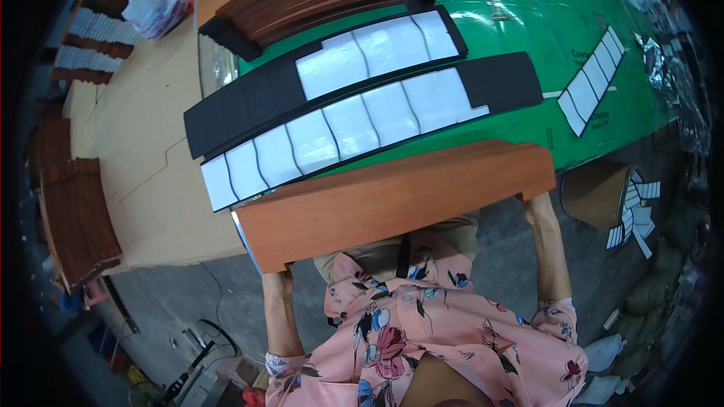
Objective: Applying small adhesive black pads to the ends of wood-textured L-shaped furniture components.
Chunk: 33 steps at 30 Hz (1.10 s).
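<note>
A long orange-brown wooden board (400, 200) spans the space in front of my body, over the near edge of the table. My left hand (276, 280) grips its left end from below, where a thin whitish edge shows. At the other end, my right hand (535, 207) holds it near the lower right corner. The fingers of both hands are mostly hidden behind the board. Just beyond it lie two stacks of black strips, the nearer one with white rectangular patches (347, 132), the farther one with a white patched piece (381, 53) over its right part.
Stacked brown boards (324, 7) with black ends stand at the back on the green sheet (513, 22). A short white-patched strip (592, 81) lies right. Cardboard (143, 181) and dark board stacks (72, 203) are left. A brown bin (596, 194) with white scraps stands on the right floor.
</note>
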### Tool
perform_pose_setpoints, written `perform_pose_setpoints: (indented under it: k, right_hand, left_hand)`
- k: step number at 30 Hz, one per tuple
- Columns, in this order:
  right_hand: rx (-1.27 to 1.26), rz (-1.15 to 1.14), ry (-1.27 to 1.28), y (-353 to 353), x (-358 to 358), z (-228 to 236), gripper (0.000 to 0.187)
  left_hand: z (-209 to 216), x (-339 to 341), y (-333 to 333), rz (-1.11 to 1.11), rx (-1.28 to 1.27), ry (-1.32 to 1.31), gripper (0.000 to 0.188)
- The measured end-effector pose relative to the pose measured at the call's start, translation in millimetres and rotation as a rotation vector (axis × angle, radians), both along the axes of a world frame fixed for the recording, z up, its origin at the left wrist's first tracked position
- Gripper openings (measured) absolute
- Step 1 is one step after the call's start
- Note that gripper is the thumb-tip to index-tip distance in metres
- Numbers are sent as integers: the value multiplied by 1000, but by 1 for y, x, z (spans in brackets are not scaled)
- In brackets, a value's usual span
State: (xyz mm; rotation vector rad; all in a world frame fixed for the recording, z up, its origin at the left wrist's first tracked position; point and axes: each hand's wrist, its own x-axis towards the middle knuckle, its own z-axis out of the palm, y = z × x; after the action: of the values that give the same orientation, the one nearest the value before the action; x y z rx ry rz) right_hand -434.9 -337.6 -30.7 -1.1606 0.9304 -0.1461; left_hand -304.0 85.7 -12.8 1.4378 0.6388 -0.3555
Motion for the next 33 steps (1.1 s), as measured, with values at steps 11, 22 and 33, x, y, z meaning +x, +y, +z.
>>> perform_pose_setpoints:
  k: [11, 22, 33]
  right_hand:
    - [-319, 176, -35, 6, 48, 41, 37]
    - [-830, 355, -430, -1, 18, 70, 43]
    - [-971, 218, -464, 4, 32, 68, 38]
  left_hand:
    - [21, 21, -4, -99, 156, -144, 36]
    - [66, 10, 3, -322, 604, -891, 26]
    - [66, 2, -6, -288, 236, -969, 47]
